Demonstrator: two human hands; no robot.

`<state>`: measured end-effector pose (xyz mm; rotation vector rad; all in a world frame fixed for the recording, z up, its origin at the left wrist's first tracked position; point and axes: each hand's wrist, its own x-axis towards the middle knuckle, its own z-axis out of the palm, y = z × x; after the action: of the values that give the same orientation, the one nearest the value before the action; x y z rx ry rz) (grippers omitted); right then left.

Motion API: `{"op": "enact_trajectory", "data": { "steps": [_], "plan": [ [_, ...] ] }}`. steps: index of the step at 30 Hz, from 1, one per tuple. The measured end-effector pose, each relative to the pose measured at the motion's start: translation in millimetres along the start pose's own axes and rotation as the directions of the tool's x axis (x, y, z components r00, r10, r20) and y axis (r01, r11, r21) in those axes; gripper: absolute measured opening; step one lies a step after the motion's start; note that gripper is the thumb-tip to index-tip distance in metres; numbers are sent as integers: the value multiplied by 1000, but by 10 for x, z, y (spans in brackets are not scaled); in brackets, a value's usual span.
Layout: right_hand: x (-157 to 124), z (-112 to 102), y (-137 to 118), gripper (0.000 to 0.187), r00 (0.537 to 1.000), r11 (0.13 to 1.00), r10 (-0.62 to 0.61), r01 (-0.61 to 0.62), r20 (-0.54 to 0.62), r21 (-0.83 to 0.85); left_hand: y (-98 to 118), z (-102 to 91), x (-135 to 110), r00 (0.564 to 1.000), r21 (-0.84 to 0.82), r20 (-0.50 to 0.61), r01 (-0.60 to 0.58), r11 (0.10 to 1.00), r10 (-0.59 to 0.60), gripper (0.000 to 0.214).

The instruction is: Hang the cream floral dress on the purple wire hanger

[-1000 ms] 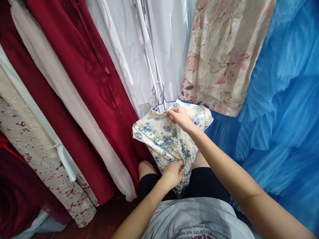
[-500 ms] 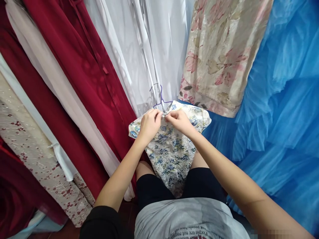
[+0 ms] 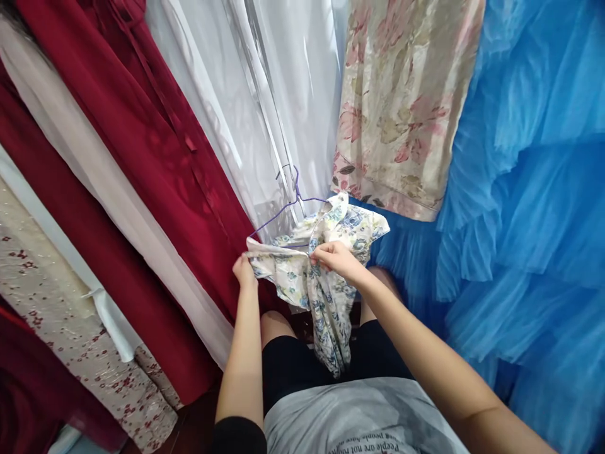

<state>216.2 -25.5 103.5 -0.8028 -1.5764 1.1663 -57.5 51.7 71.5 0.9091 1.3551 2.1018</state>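
A white garment (image 3: pixel 333 315) with a blue floral print hangs partly on a purple wire hanger (image 3: pixel 274 217). Its right shoulder still covers the hanger, while the hanger's left arm is bare above the cloth. My left hand (image 3: pixel 244 270) is closed on the garment's outer left edge, by the hanger's left end. Near the collar, my right hand (image 3: pixel 334 257) pinches the front opening edge. The garment's lower part falls bunched between my knees.
Dark red dresses (image 3: pixel 155 126) and a pale pink one (image 3: pixel 108 151) hang on the left. White fabric (image 3: pixel 302 94) hangs behind the hanger, with a pink-flowered garment (image 3: pixel 401 126) beside it. Blue ruffled tulle (image 3: pixel 534 208) fills the right side.
My hands, together at the collar before, are now apart. My left hand has moved left and down, pulling the left side of the garment off the hanger arm; the front is open.
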Motion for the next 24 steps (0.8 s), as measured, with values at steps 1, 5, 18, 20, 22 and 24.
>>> {"op": "enact_trajectory", "data": {
  "steps": [1, 5, 18, 20, 22, 24],
  "plan": [
    [-38, -29, 92, 26, 999, 991, 41, -39, -13, 128, -179, -12, -142, 998, -15, 21, 53, 998, -53, 31],
    [-327, -340, 570, 22, 957, 827, 191, -38, -217, 560, -727, 15, -842, 964, -87, 164, 228, 970, -212, 44],
    [-765, -423, 853, 34, 911, 893, 225, -50, -346, 447, -215, 459, -2177, 864, -331, 500, 262, 907, -67, 35],
    [-779, -227, 740, 55, 972, 890, 231, -227, 37, 396, -84, 390, -2232, 844, -263, 537, 177, 948, -9, 31],
    [-803, -71, 687, 73, 926, 850, 250, -349, 282, 395, -17, 308, -2249, 834, -199, 547, 52, 979, 66, 29],
    [-829, 22, 688, 76, 901, 840, 254, -386, 352, 381, 3, 229, -2223, 826, -149, 545, -78, 986, 148, 28]
  ]
}}
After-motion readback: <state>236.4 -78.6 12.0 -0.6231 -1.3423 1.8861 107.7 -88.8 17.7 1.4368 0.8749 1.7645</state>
